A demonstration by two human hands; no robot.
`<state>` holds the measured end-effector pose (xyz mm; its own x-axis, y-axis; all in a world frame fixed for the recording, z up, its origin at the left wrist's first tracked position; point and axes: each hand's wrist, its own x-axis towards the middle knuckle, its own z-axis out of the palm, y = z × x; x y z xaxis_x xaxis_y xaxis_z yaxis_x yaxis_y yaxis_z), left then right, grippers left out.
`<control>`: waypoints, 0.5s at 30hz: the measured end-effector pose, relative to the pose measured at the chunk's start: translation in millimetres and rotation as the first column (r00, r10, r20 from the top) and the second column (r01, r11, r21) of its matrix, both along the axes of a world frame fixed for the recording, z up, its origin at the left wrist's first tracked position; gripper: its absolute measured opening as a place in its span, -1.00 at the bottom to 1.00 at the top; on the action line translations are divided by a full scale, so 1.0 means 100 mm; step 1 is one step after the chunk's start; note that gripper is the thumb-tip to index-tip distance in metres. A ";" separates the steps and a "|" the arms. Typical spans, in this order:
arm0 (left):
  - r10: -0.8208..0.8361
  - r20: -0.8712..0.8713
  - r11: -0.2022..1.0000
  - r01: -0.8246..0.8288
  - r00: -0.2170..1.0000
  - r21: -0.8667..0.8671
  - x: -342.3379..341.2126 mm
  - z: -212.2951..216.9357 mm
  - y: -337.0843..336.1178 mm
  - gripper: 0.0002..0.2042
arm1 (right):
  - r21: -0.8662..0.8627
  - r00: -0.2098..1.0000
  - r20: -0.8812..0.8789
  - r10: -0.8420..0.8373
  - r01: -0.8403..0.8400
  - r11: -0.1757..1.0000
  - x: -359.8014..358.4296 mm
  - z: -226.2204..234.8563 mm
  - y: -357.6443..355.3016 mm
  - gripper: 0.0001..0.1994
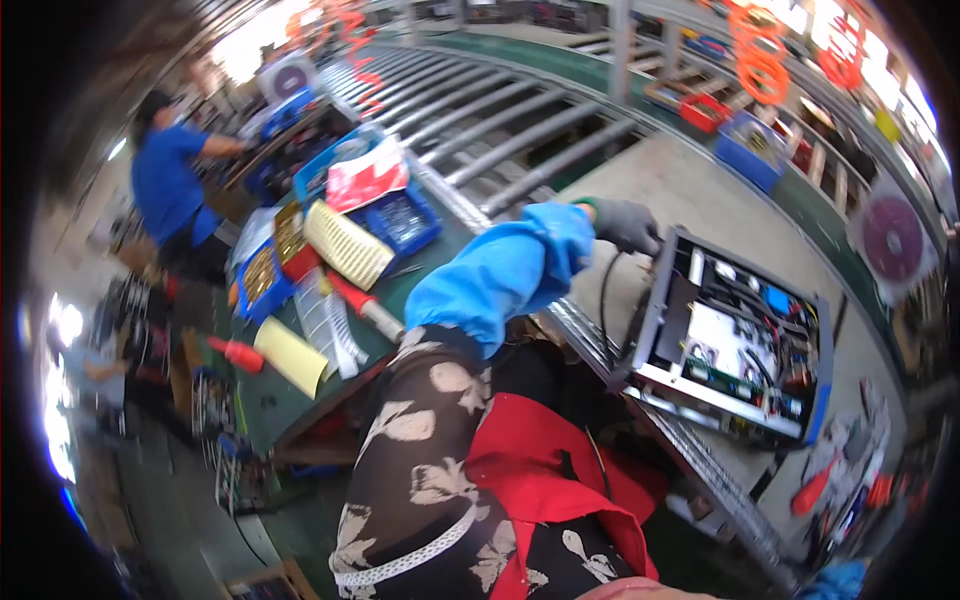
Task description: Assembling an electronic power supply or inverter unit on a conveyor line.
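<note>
My left hand (628,226), in a dark grey glove and blue oversleeve, reaches to the far left corner of an open metal electronics case (645,375). Its fingers are curled together at the case's edge. From under them a black cable (604,300) loops down beside the case; the cable's end is hidden by the hand. Inside the case are circuit boards, wiring, a white panel (722,335) and a small blue part (776,298). At the lower right edge a blue patch (838,580) looks like my right sleeve; the right hand itself does not show.
Left stands a green bench (275,405) with blue parts bins (408,222), yellow paper and a red-handled screwdriver (238,353). A roller conveyor (500,130) runs behind. Tools lie right of the case, including a red-handled one (815,488). A co-worker in blue (175,180) stands far left.
</note>
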<state>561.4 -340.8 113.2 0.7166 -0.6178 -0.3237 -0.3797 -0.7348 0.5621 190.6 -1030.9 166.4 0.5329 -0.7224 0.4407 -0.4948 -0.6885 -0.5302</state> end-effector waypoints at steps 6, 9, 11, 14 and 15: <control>-0.006 0.600 1.000 0.012 0.800 -0.006 -0.23 -0.24 -0.04 -0.65 | 0.344 0.722 0.558 0.409 -0.650 0.678 0.57 0.57 1.38 -0.54; 0.075 0.833 0.992 -0.127 0.548 -0.006 -0.53 -0.46 0.18 -0.69 | 0.505 0.719 0.422 0.552 -0.692 0.515 1.34 1.06 2.92 -0.73; 0.264 0.811 0.964 -0.130 0.522 -0.230 -0.58 -0.63 0.09 -0.65 | 0.452 0.682 0.379 0.626 -0.726 0.518 1.65 1.11 3.75 -0.72; 0.523 0.730 0.832 -0.076 0.441 -0.550 -0.97 -0.63 -0.16 -0.63 | 0.341 0.479 0.429 0.766 -0.871 0.354 2.07 0.93 4.48 -0.74; 0.583 0.679 0.791 -0.120 0.446 -0.600 -1.15 -0.64 -0.09 -0.64 | 0.302 0.450 0.423 0.786 -0.888 0.346 2.24 0.81 4.75 -0.75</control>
